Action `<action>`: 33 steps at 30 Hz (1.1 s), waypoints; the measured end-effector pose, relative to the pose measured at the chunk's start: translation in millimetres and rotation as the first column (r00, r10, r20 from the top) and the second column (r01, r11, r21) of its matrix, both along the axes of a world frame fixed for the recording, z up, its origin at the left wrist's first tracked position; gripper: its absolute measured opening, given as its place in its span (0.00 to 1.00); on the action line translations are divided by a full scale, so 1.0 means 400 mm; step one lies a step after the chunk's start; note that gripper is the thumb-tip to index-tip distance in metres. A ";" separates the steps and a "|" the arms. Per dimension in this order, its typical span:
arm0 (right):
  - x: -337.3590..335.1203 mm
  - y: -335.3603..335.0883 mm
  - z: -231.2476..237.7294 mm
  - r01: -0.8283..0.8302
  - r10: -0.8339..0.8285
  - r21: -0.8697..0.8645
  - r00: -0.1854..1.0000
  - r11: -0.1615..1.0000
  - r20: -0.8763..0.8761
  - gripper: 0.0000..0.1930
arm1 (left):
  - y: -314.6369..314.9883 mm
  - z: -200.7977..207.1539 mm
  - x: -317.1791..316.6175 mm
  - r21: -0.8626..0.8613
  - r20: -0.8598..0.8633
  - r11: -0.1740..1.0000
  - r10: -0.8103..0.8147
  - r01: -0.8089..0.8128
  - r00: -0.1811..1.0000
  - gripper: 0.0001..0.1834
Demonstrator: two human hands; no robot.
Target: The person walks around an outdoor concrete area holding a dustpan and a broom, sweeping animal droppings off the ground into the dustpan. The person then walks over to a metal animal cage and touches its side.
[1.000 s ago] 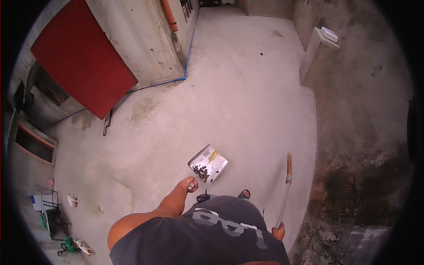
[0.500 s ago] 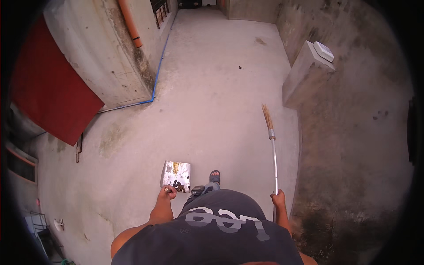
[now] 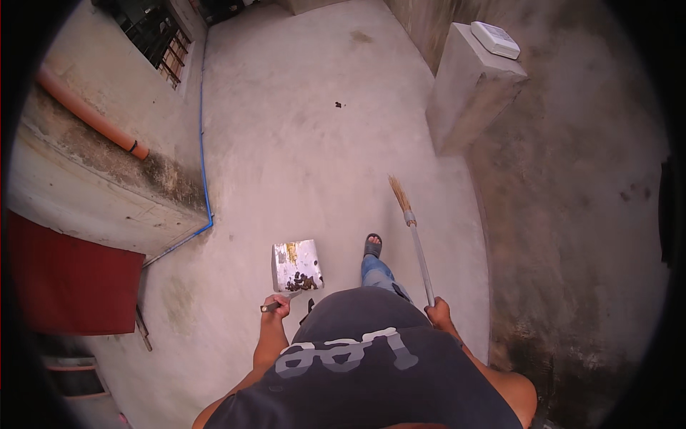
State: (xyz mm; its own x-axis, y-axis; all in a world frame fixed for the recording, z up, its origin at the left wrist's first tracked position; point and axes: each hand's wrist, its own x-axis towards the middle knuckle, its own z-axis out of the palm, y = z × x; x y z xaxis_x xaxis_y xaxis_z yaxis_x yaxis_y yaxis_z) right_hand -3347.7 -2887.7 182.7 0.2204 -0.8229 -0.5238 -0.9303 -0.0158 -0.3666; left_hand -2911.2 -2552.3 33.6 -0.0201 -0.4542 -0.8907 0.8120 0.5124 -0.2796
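Observation:
My left hand (image 3: pixel 279 306) is closed round the handle of a dustpan (image 3: pixel 294 261). Its pale metal pan has a yellowish-brown stain, and dark bits of debris (image 3: pixel 303 282) lie in it toward the handle end. In my right hand (image 3: pixel 438 312) is the long pale handle of a stick broom (image 3: pixel 417 243). The broom's straw-coloured bristles (image 3: pixel 398 191) point ahead of me, bound with a grey band. Farther ahead on the concrete floor lies a small dark clump (image 3: pixel 339 105). My sandalled foot (image 3: pixel 373 245) is between the dustpan and the broom.
A concrete wall with an orange pipe (image 3: pixel 96 114) and a thin blue pipe (image 3: pixel 203 136) along its base stands at left. A red panel (image 3: pixel 75 279) hangs nearer. On the right, a concrete pillar (image 3: pixel 464 93) carries a white box (image 3: pixel 495 39) beside a stained wall.
I have stepped forward and turned to the right, so the dark clump and pillar appear nearer. Both hands keep their holds, and the broom now tilts more to the left.

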 end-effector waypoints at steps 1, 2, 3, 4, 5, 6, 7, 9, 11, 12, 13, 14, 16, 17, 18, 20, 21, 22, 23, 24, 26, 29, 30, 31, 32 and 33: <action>0.061 -0.086 0.004 -0.017 0.017 -0.015 1.000 1.000 0.000 0.15 | -0.061 0.020 0.036 0.015 0.054 1.000 -0.001 0.000 0.999 0.16; 0.126 -0.163 0.016 -0.034 0.034 -0.023 0.999 0.999 0.000 0.15 | -0.115 0.051 0.075 0.038 0.107 0.999 -0.006 0.002 0.994 0.19; 0.177 -0.228 0.030 -0.066 0.066 -0.057 0.998 0.996 -0.005 0.15 | -0.159 0.083 0.110 0.050 0.091 0.998 -0.033 0.028 0.995 0.18; 0.237 -0.301 0.041 -0.099 0.099 -0.095 0.995 0.991 -0.008 0.16 | -0.219 0.115 0.163 0.057 0.076 0.997 -0.059 0.054 0.995 0.18; 0.298 -0.381 0.041 -0.097 0.099 -0.105 0.995 0.990 0.008 0.16 | -0.295 0.154 0.216 0.073 0.121 0.996 -0.067 0.058 0.990 0.18; 0.358 -0.456 0.047 -0.096 0.099 -0.117 0.995 0.988 0.022 0.16 | -0.366 0.187 0.269 0.087 0.164 0.994 -0.076 0.063 0.983 0.18; 0.443 -0.525 0.055 -0.144 0.147 -0.099 0.989 0.985 0.032 0.16 | -0.385 0.190 0.330 0.080 0.110 0.996 -0.051 0.042 0.993 0.18; 0.576 -0.667 0.077 -0.168 0.168 -0.019 0.984 0.986 0.062 0.15 | -0.478 0.241 0.397 0.080 0.099 0.996 -0.053 0.045 0.994 0.19; 0.695 -0.785 0.106 -0.180 0.174 0.060 0.981 0.982 0.086 0.14 | -0.569 0.251 0.463 0.059 0.092 0.998 -0.032 0.026 0.995 0.15; 0.756 -0.842 0.122 -0.181 0.171 0.075 0.978 0.981 0.118 0.15 | -0.627 0.248 0.508 0.033 0.075 0.999 -0.025 0.023 0.997 0.11; 0.814 -0.899 0.136 -0.175 0.161 0.086 0.976 0.981 0.146 0.17 | -0.701 0.264 0.552 0.043 0.093 0.998 -0.044 0.041 0.995 0.06; 0.871 -0.949 0.147 -0.185 0.171 0.096 0.975 0.978 0.141 0.17 | -0.773 0.279 0.592 0.058 0.112 0.997 -0.064 0.057 0.992 0.06; 0.947 -1.012 0.161 -0.161 0.134 0.057 0.937 0.985 0.321 0.27 | -0.874 0.236 0.669 0.070 0.028 0.995 -0.075 0.073 0.997 0.10; 0.959 -1.049 0.139 -0.167 0.137 0.072 0.940 0.983 0.312 0.27 | -0.937 0.219 0.700 0.061 0.043 0.995 -0.085 0.082 0.995 0.09; 0.967 -1.101 0.105 -0.169 0.152 0.021 0.926 0.985 0.346 0.30 | -1.014 0.201 0.733 0.048 0.061 0.995 -0.095 0.093 0.994 0.09; 1.016 -1.200 0.076 -0.181 0.175 -0.017 0.914 0.983 0.367 0.34 | -1.166 0.160 0.791 0.060 0.069 0.994 -0.099 0.095 0.993 0.10; 1.050 -1.240 0.102 -0.159 0.119 0.099 0.939 0.982 0.323 0.35 | -1.236 0.141 0.812 0.043 0.067 0.995 -0.091 0.088 0.994 0.11; 1.090 -1.278 0.120 -0.121 0.061 0.207 0.960 0.971 0.275 0.35 | -1.305 0.131 0.847 0.021 0.072 0.996 -0.092 0.090 0.993 0.11; 1.119 -1.321 0.116 -0.122 0.062 0.209 0.960 0.970 0.271 0.35 | -1.364 0.108 0.889 0.048 0.035 0.992 -0.119 0.118 0.992 0.12; 1.134 -1.355 0.117 -0.131 0.071 0.198 0.956 0.971 0.284 0.35 | -1.414 0.088 0.934 0.050 0.032 0.992 -0.118 0.116 0.992 0.12; 1.139 -1.458 0.106 -0.134 0.078 0.190 0.958 0.973 0.276 0.35 | -1.542 0.061 0.968 0.078 0.096 0.987 -0.148 0.141 0.984 0.11; 1.139 -1.602 0.070 -0.148 0.134 0.018 0.935 0.989 0.327 0.34 | -1.764 0.041 1.035 0.093 0.063 0.987 -0.138 0.132 0.988 0.10; 1.139 -1.642 0.059 -0.134 0.117 0.030 0.939 0.991 0.324 0.34 | -1.832 0.047 1.055 0.089 0.059 0.987 -0.137 0.132 0.989 0.10; 1.141 -1.686 0.053 -0.107 0.084 0.056 0.947 0.993 0.310 0.34 | -1.881 0.044 1.079 0.099 0.059 0.986 -0.142 0.136 0.988 0.10; 1.145 -1.722 0.046 -0.080 0.052 0.082 0.954 0.993 0.295 0.34 | -1.926 0.042 1.100 0.124 0.074 0.983 -0.145 0.135 0.987 0.10; 1.151 -1.749 0.035 -0.088 0.087 -0.013 0.940 0.996 0.331 0.34 | -1.968 0.039 1.122 0.151 0.089 0.980 -0.147 0.132 0.985 0.10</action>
